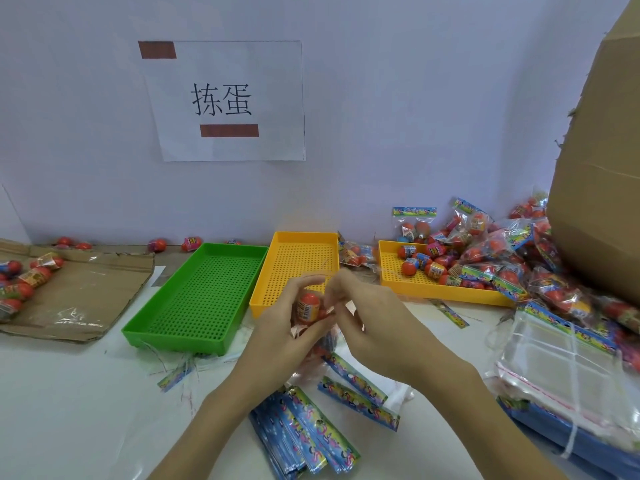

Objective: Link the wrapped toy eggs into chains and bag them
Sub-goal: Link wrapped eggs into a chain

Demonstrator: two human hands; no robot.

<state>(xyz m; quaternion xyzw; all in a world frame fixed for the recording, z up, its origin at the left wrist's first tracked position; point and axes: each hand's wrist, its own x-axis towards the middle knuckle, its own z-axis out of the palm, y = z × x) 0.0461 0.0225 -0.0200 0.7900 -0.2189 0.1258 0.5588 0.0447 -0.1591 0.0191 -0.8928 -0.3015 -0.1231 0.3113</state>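
A wrapped toy egg [308, 307] sits pinched in the left hand [277, 327] fingers above the bench [69, 403], while the right hand [367, 320] fingers pinch its clear wrapper beside it.

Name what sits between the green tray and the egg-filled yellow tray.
A second yellow tray, holding no eggs, sits between the green tray and the egg-filled yellow tray, in the head view.

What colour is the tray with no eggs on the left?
Green tray, seen clearly in the head view.
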